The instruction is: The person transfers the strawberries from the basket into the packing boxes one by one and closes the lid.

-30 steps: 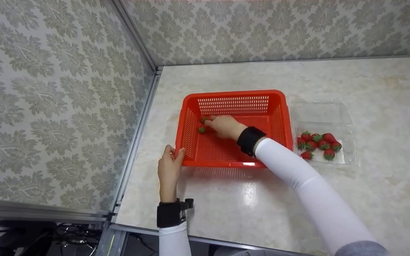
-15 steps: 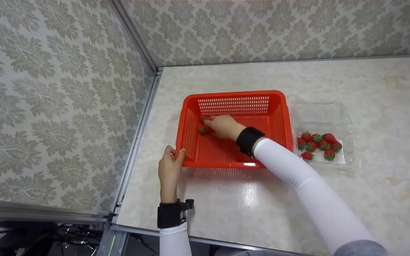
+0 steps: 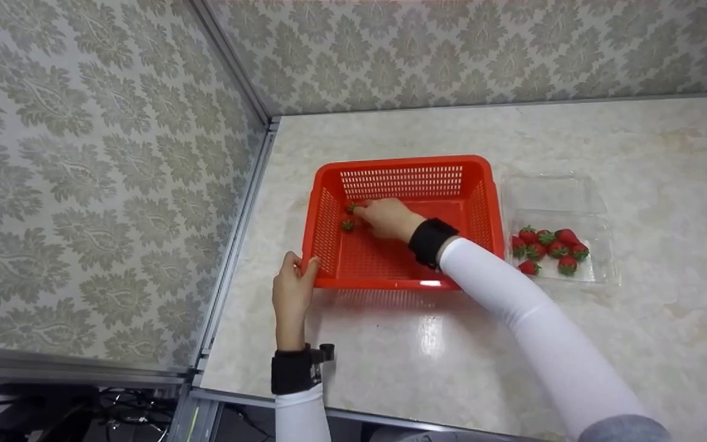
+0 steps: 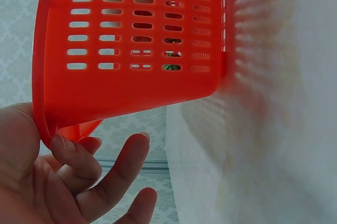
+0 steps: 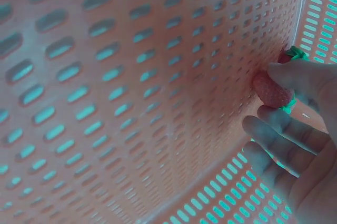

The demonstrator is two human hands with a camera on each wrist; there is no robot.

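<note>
- Inside the red slotted plastic basket (image 3: 402, 221), our right hand (image 3: 388, 218) pinches a red strawberry (image 5: 272, 90); perhaps two lie there already.
- Our left hand (image 3: 292, 288) grips the basket's corner.
- Six strawberries (image 3: 547, 248) wait in the clear plastic tray (image 3: 599, 270).

Right hand (image 3: 390, 219) hides most of strawberries (image 3: 348, 224) in basket (image 3: 402, 169); worktop (image 4: 274, 129) blurred in left wrist view.

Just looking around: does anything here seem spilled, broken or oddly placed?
Nothing stands out. The red basket sits flat on the counter, the left hand grips its corner, and the remaining strawberries lie inside their clear tray.
</note>
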